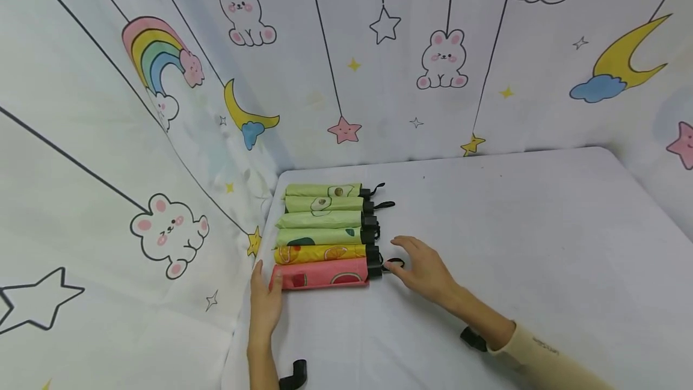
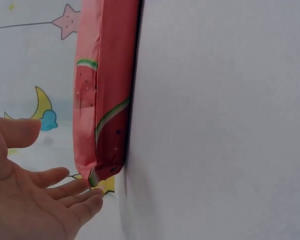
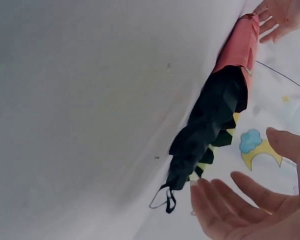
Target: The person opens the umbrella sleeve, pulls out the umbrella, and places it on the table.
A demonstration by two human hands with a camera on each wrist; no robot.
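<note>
Several folded umbrellas lie side by side in a row at the left of the white table. Nearest is a pink-red umbrella (image 1: 325, 274) with watermelon prints, then a yellow umbrella (image 1: 316, 253) with orange slices. Behind them lie light green umbrellas (image 1: 319, 219), some with avocado prints. Their black handles (image 1: 373, 254) point right. At the red umbrella's left end is my left hand (image 1: 265, 306), fingers loosely extended, fingertips right at its tip in the left wrist view. Beside the handles, my right hand (image 1: 425, 272) has its fingers spread, thumb near a black wrist strap (image 1: 397, 262).
The white tabletop (image 1: 514, 245) stretches to the right and in front of the row. A printed white curtain (image 1: 400, 101) hangs behind the table and along its left side. Black pieces (image 1: 295, 374) show beside both wrists.
</note>
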